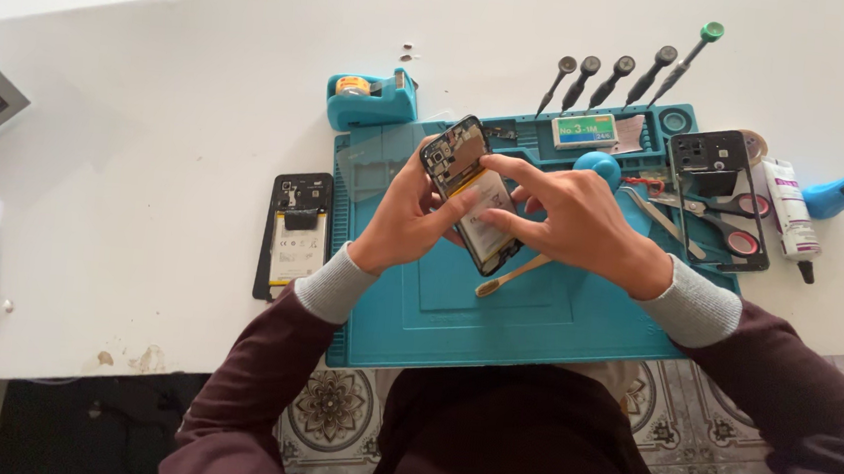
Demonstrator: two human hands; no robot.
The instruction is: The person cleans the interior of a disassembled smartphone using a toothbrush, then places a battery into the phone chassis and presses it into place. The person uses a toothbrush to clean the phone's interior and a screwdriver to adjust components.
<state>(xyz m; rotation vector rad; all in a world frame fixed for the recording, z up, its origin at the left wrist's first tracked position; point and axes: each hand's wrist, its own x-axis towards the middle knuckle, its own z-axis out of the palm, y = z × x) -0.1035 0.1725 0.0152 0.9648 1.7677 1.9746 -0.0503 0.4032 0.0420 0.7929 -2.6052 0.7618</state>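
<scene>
Inspector: State of the hands?

Technician: Left hand [405,221] fingers curled around the opened smartphone [473,193], gripping its edge above the blue repair mat [496,313]. Right hand [577,219] fingers half-bent, fingertips [493,164] pressing on the phone's exposed battery area.

Dark maroon sweater here, long sleeves running down both arms, each ending in a ribbed grey cuff at the wrist, bare left hand [405,218] and right hand [581,222] beyond them, no rings, no watch, no gloves.
</scene>
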